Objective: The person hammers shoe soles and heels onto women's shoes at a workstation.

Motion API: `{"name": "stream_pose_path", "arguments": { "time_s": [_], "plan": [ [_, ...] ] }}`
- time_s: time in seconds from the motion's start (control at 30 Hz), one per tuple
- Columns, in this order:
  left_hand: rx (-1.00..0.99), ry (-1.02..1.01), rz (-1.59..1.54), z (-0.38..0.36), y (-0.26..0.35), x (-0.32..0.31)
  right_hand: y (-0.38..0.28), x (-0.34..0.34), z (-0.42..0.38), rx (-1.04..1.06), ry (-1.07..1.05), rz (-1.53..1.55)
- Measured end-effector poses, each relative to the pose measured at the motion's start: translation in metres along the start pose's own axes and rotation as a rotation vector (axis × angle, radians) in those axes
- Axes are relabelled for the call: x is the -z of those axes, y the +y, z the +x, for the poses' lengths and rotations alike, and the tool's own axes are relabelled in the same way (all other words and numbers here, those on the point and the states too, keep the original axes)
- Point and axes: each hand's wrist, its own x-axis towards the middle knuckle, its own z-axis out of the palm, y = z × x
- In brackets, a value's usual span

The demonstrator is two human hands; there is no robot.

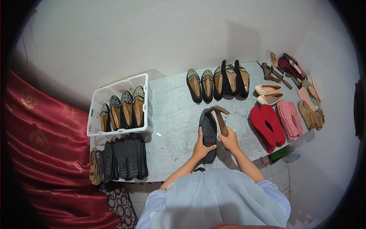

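Observation:
My left hand (203, 148) grips a black shoe (208, 128), turned so its ridged sole with a small red mark faces up. In my right hand (229, 140) is a hammer (221, 119) with a wooden handle. Its curved head reaches over the toe end of the sole; whether it touches cannot be made out. Beyond the shoe, several black shoes with patterned uppers (207, 86) stand in a row, two of them leaning over others. The shoe's upper is hidden underneath.
A white plastic basket (118, 133) at left holds several patterned shoes. Dark soles (124, 158) lie before it. At right are red sole pieces (263, 124), pink ones (288, 120), cream shoes (270, 99), gloves (312, 115) and a metal shoe stand (272, 73). A red curtain (49, 152) hangs left.

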Motion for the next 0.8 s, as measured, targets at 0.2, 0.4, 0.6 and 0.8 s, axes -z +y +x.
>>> {"name": "stream_pose_path", "arguments": {
  "time_s": [0.2,0.4,0.6,0.8],
  "plan": [
    [0.020,-0.012,0.040,0.001,0.006,0.004,0.005,0.004,-0.011,-0.067,-0.001,-0.013],
    [-0.002,-0.012,0.050,0.001,0.005,0.005,0.015,0.006,-0.029,-0.023,0.046,0.037],
    [-0.023,-0.017,-0.003,0.002,-0.001,0.007,0.018,0.019,-0.051,-0.098,-0.010,-0.012],
    [-0.013,-0.019,-0.041,-0.001,0.000,0.008,0.027,0.018,-0.070,-0.082,0.013,0.005]
  ]
}}
